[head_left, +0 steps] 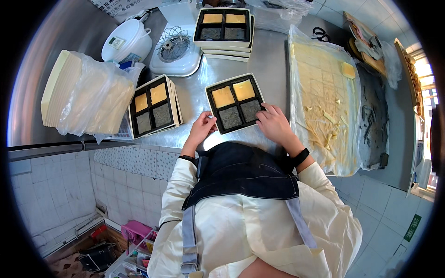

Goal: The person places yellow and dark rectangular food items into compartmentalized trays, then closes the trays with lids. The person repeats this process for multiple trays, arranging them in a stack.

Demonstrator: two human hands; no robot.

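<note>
In front of me on the steel table lies a cream box (207, 92) with a black four-compartment tray inside. Square yellow cake pieces (223, 96) fill its two far compartments, and dark grey squares (229, 117) fill the two near ones. My left hand (203, 127) grips the near left corner with curled fingers. At the right edge, my right hand (276, 124) has bent fingers over the rim beside a grey square; its thumb is partly hidden. Matching filled boxes stand stacked at the left (150, 105) and at the back (222, 28).
A lined sheet tray (320, 88) with yellow crumbs and one yellow square (348, 70) lies at the right. Plastic-wrapped cream box parts (92, 95) stand far left. Behind are a white tub (127, 41), a wire whisk (173, 45) on a white mixer base, and black-handled scissors (320, 33).
</note>
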